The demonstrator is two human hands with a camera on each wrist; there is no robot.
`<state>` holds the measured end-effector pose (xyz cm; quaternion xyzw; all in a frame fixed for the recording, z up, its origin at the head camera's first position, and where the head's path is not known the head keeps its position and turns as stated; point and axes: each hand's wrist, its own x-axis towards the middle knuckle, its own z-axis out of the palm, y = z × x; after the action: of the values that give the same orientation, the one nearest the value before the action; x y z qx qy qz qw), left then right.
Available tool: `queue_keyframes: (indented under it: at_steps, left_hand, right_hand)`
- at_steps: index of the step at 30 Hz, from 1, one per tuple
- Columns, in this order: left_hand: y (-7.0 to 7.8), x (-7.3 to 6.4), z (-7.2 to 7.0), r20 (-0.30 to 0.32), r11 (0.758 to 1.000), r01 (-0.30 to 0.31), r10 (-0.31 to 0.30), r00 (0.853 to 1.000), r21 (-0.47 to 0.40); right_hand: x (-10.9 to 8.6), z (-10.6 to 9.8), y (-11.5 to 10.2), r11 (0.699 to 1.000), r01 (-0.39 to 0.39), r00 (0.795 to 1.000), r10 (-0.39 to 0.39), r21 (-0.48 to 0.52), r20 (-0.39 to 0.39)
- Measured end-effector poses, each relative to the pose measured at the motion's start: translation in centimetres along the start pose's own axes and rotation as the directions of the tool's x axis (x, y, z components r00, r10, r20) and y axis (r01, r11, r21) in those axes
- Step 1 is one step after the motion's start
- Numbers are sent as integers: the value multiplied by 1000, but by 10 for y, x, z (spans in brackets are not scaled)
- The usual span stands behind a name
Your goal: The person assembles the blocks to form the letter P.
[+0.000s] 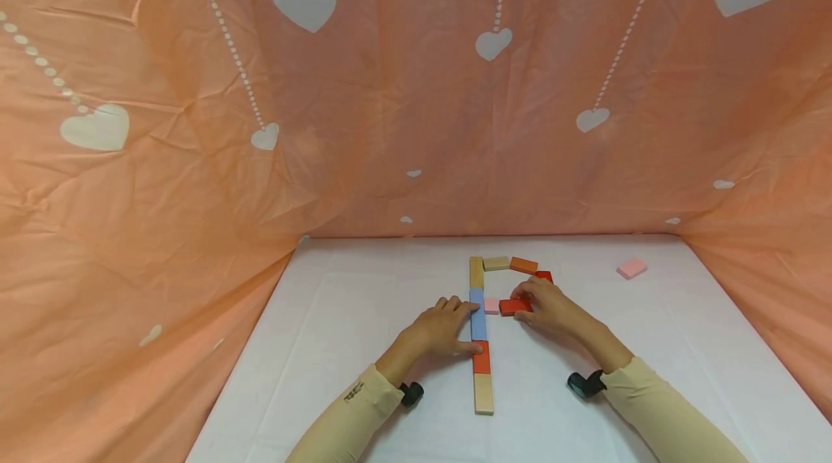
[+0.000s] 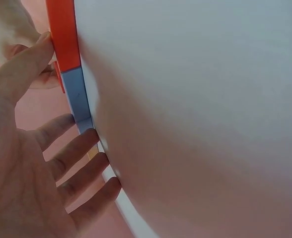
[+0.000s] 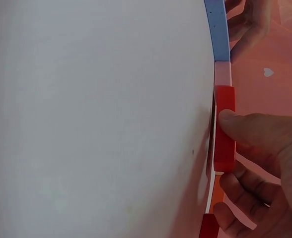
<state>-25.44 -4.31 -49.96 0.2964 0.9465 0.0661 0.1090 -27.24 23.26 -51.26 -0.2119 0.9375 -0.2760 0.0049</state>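
My right hand (image 1: 548,306) pinches a red block (image 3: 225,130) between thumb and fingers. In the head view this block's left end is close beside a small pink block (image 1: 492,306), which sits against the right side of a blue stretch (image 1: 477,315) in a vertical row. Spread out at the row's left, my left hand (image 1: 445,327) rests its thumb on an orange-red block (image 1: 481,357) and its forefinger at the blue part. Tan blocks (image 1: 484,394) form the row's ends. The right fingers partly hide another red block (image 1: 544,276).
From the row's top, a tan block (image 1: 496,264) and an orange block (image 1: 523,265) curve rightward to the partly hidden red one. A loose pink block (image 1: 632,269) lies at the back right of the white table (image 1: 325,347). An orange heart-patterned curtain (image 1: 416,102) surrounds the table.
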Motion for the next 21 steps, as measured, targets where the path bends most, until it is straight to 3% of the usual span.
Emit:
queue_keyframes:
  at_steps: [21]
  left_hand:
    - [-1, 1, 2, 8, 1000, 3, -3, 1000, 9]
  right_hand:
    - [3, 2, -3, 1000, -20, 999, 20, -9, 27]
